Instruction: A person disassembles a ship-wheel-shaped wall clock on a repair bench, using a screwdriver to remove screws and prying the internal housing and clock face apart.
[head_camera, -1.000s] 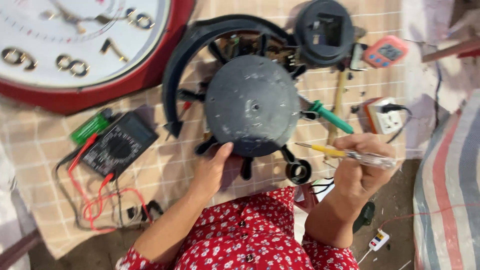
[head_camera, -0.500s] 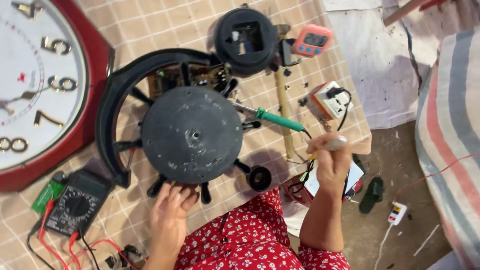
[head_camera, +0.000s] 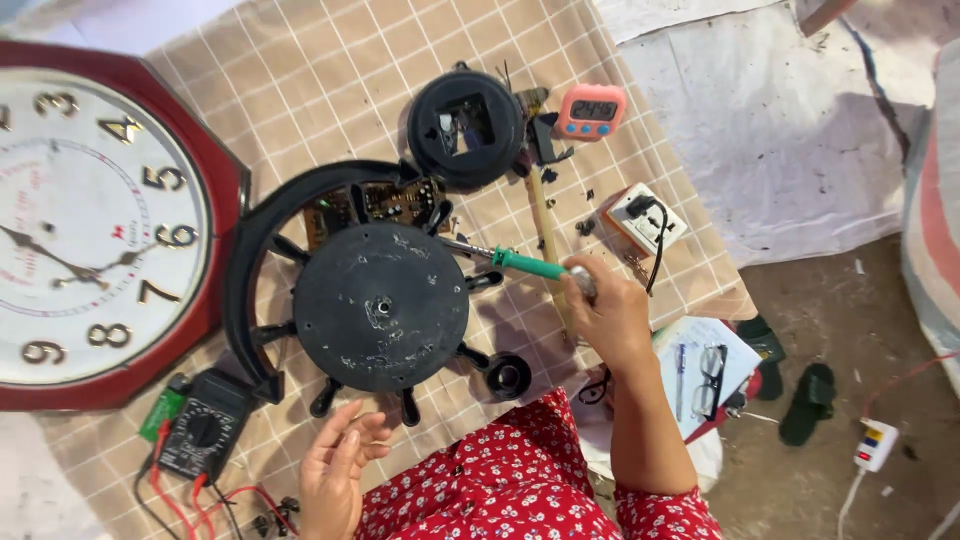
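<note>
The right hand (head_camera: 612, 312) gripped a green-handled screwdriver (head_camera: 520, 264), its tip at the far right rim of the round black disc (head_camera: 380, 306) in the middle of the checked cloth (head_camera: 330, 90). The left hand (head_camera: 338, 466) hovered loosely open near the disc's near edge, holding nothing. A circuit board (head_camera: 375, 205) showed only partly beyond the disc. The red wall clock (head_camera: 90, 230) at left was cut off by the frame. A black multimeter (head_camera: 203, 435) lay near left, its red leads partly out of view.
</note>
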